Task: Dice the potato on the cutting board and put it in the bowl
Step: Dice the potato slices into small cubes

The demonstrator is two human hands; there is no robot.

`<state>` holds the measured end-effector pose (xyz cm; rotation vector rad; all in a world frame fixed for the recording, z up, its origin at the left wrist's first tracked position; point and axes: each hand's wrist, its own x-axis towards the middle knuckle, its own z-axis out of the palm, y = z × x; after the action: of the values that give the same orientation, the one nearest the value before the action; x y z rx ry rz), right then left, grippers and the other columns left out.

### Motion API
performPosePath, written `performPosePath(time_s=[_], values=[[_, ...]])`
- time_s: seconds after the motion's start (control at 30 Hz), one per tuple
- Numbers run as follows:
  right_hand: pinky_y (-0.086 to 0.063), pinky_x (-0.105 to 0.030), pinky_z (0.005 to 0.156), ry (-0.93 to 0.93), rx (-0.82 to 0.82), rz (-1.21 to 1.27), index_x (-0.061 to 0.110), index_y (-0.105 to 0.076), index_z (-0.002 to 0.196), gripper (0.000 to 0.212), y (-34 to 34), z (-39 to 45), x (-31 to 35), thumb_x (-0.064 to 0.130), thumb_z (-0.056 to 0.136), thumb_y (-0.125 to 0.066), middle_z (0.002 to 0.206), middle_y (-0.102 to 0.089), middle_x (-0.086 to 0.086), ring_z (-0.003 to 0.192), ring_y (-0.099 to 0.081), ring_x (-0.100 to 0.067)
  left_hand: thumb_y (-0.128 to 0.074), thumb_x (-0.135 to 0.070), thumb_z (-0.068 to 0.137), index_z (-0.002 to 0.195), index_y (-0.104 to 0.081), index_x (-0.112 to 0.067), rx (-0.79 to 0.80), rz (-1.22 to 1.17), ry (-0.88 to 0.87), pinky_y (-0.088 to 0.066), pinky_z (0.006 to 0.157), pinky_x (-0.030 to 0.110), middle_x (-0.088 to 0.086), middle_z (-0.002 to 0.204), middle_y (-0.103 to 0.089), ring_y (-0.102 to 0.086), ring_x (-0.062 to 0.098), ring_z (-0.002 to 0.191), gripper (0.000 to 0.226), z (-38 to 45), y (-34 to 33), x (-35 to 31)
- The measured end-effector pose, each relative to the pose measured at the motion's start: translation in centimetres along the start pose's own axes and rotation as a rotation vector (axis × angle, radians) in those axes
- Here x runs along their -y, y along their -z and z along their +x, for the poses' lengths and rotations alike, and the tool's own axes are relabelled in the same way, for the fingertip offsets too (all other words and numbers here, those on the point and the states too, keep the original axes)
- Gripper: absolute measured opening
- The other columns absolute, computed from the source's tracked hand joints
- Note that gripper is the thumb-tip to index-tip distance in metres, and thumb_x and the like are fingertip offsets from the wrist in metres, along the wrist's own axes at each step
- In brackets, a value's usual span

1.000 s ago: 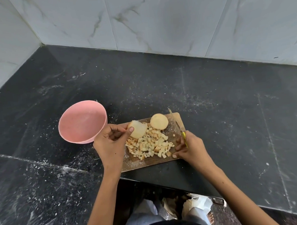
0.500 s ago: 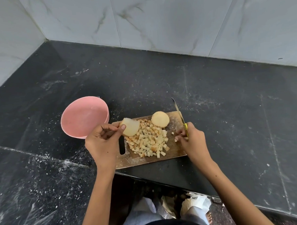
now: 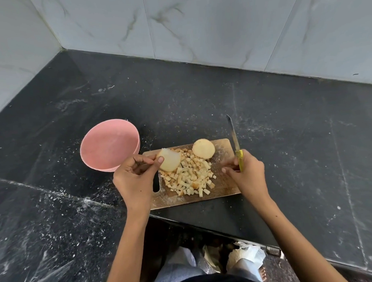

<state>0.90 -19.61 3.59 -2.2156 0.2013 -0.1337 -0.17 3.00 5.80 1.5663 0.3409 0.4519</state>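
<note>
L hand (image 3: pixel 134 179) pinching potato chunk (image 3: pixel 169 163), R hand (image 3: pixel 247 172) clamped on knife (image 3: pixel 234 138), tip up — could slip, nick fingers.

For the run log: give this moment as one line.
left hand: holds potato chunk | right hand: grips knife, blade up | diced pile on board | bowl: no potato
</note>
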Motion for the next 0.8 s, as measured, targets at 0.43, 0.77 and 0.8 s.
performPosePath(time_s=[0.43, 0.77, 0.8], values=[[-0.046, -0.020, 0.042, -0.186, 0.022, 0.197, 0.014, -0.038, 0.072, 0.029, 2.6, -1.1, -1.4, 0.003, 0.091, -0.057, 0.070, -0.067, -0.008, 0.046, -0.059, -0.005, -0.082, 0.001, 0.068, 0.073, -0.067, -0.006, 0.348, 0.187, 0.064, -0.056, 0.069, 0.020, 0.003, 0.078, -0.073, -0.071, 0.011, 0.077, 0.018, -1.1, -4.1, -0.3], [-0.041, -0.024, 0.041, -0.280, 0.184, 0.137, 0.004, -0.047, 0.086, 0.027, 4.5, -3.2, -3.6, 0.028, 0.098, -0.049, 0.062, -0.064, -0.011, 0.038, -0.046, -0.013, -0.082, -0.012, 0.073, 0.076, -0.070, -0.015, 0.609, 0.569, -0.129, -0.056, 0.071, 0.030, -0.003, 0.076, -0.070, -0.064, 0.008, 0.072, 0.013, -2.8, -12.2, 2.1], [-0.039, -0.023, 0.039, -0.282, 0.198, 0.124, 0.004, -0.046, 0.087, 0.027, 4.6, -3.3, -3.6, 0.028, 0.100, -0.046, 0.061, -0.063, -0.011, 0.037, -0.045, -0.013, -0.080, -0.016, 0.076, 0.084, -0.073, -0.016, 0.604, 0.635, -0.183, -0.054, 0.075, 0.028, -0.003, 0.082, -0.072, -0.065, 0.009, 0.078, 0.010, -2.9, -12.1, 2.1]])
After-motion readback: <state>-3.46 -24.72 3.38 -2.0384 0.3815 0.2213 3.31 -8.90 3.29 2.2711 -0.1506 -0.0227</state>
